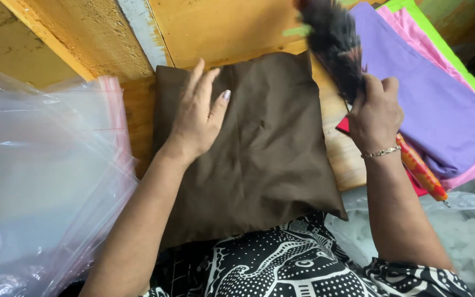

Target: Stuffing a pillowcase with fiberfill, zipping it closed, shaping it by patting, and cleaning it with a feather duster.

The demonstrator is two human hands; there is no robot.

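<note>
A brown cushion cover point(270, 159) lies flat on a wooden table point(336, 143) in front of me. My left hand point(198, 113) rests palm down on its upper left part, fingers spread. My right hand point(375, 113), with a thin bracelet at the wrist, grips a feather duster point(333, 44) with dark feathers and an orange patterned handle point(421, 170). The feathers are blurred above the cover's top right corner.
A stack of clear plastic bags point(45, 176) with a pink edge lies at the left. Folded purple, pink and green fabrics point(435, 99) are piled at the right. White stuffing point(468, 236) in plastic sits at the lower right. Yellow painted wood stands behind.
</note>
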